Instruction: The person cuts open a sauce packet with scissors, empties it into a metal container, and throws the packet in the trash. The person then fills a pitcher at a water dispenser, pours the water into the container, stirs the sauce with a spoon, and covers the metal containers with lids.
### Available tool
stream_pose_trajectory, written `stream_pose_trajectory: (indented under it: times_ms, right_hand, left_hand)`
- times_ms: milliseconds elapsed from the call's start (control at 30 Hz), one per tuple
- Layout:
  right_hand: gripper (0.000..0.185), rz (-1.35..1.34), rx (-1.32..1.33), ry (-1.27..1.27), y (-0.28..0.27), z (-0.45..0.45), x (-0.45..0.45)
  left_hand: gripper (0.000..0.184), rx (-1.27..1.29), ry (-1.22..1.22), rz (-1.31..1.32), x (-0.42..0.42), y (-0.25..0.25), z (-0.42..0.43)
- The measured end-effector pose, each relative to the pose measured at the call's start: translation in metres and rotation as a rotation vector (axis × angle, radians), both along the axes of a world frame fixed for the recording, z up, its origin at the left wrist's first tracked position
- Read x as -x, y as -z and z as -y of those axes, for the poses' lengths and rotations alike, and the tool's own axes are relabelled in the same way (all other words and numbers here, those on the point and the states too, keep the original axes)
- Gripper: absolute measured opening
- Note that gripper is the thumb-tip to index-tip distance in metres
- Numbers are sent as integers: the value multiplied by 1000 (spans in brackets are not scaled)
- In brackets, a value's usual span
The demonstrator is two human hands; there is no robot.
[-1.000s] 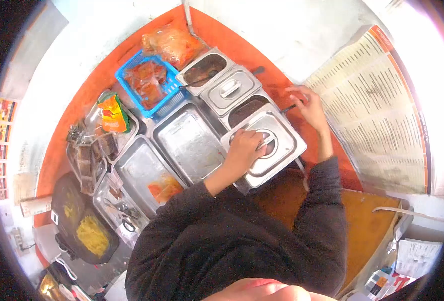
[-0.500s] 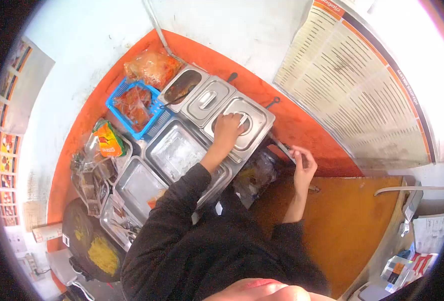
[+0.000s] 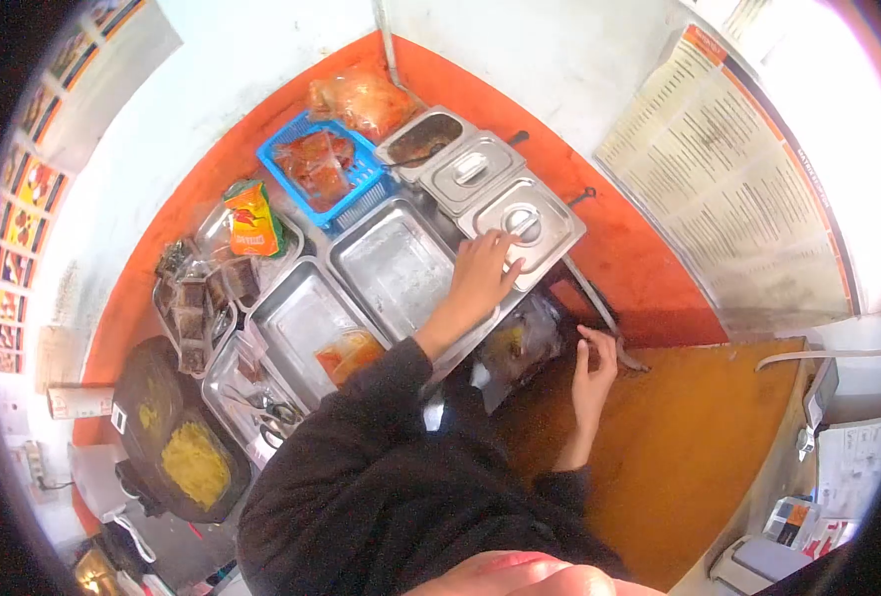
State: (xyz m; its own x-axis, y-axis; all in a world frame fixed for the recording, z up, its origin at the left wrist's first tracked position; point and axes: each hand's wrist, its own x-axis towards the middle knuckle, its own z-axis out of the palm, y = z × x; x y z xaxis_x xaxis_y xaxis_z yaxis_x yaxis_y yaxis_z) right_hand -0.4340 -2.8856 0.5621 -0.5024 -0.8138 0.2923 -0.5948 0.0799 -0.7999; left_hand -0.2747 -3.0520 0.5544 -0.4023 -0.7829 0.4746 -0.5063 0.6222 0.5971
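Note:
My left hand [image 3: 480, 275] reaches over the steel containers with its fingers apart. Its fingertips lie at the near edge of a square steel lid [image 3: 550, 234], just short of the lid's round handle [image 3: 523, 224]. The lid sits on its container. My right hand [image 3: 593, 379] hovers lower right, loosely curled with thumb and fingers apart and nothing visible in it. Beside it, a clear plastic bag [image 3: 520, 343] with unclear contents lies below the containers. Left of the lidded container is a smaller one with an oblong lid [image 3: 472, 171], then an uncovered container [image 3: 422, 142] with dark food.
Steel trays [image 3: 400, 263] lie left of my left hand, one holding an orange-red packet [image 3: 349, 355]. A blue basket [image 3: 323, 194] holds bagged red food. A dark griddle [image 3: 147, 397] carries yellow shreds [image 3: 197, 467]. An orange-brown surface [image 3: 679, 437] lies at right.
My left hand has let go of the lid's handle and drawn back to the lid's near edge. My right hand has dropped slightly. The whole view has shifted.

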Motion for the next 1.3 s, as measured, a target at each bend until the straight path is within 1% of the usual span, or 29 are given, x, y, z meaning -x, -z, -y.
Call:
stream_pose_trajectory:
  times_ms: [33,133,200,267,333,400,467,533,600,633,700,733,833,933,967,1067,1100,1167,1200,1300]
  right_hand:
    - [16,22,-3,0,2,-5,-7]
    - [15,59,-15,-47,15,-6,-22]
    - [14,91,-57,-112,9,6,-35]
    - [11,28,-42,-173,-2,32,-41]
    - [10,-35,-20,-243,-13,65,-43]
    - [9,-148,-34,-312,-32,108,-44]
    - [11,-320,2,-435,-44,161,-44]
    - [12,-379,6,-595,-40,223,-42]
    - [13,-524,49,-792,-20,282,-36]
    - [13,-596,76,-890,-11,305,-34]
    - [15,-691,-55,-991,-3,338,-34]
    - [16,-743,-124,-1046,1,351,-35]
    - [18,-960,-133,-1096,1,361,-39]
    - [24,-957,-120,-1222,7,373,-30]
    - [29,-898,-177,-1268,-4,374,-29]
    - [24,-755,-120,-1309,-17,381,-22]
    - [25,-770,-164,-1299,-27,382,-23]
    - [26,-656,-219,-1309,-55,387,-23]
    - [26,-600,-251,-1310,-61,388,-20]
    - [28,-522,-114,-1257,-63,418,-26]
  left_hand:
    - [25,-82,17,-33,-9,-5,-6]
    - [20,-106,16,-101,-32,-2,-13]
    - [17,-138,-18,-107,-44,2,-14]
    - [14,-174,-22,-133,-57,12,-10]
    - [18,-211,-30,-147,-72,2,-10]
    - [19,-290,-15,-204,-83,0,-7]
    - [20,-408,1,-249,-92,-3,-9]
    - [21,-525,16,-253,-99,-9,-15]
    - [22,-640,33,-216,-106,-17,-22]
    - [22,-655,55,-226,-110,-17,-24]
    - [21,-681,95,-250,-117,-15,-25]
    - [21,-706,65,-261,-121,-14,-25]
    - [22,-781,-45,-288,-126,-18,-25]
    - [23,-826,-139,-258,-128,-26,-16]
    - [23,-845,-150,-251,-128,-25,-14]
    - [21,-835,-212,-267,-123,-24,-9]
    - [20,-819,-236,-279,-121,-23,-8]
    - [20,-811,-245,-292,-119,-19,-5]
    - [19,-811,-245,-299,-118,-17,-5]
    - [19,-851,-242,-348,-112,-21,6]
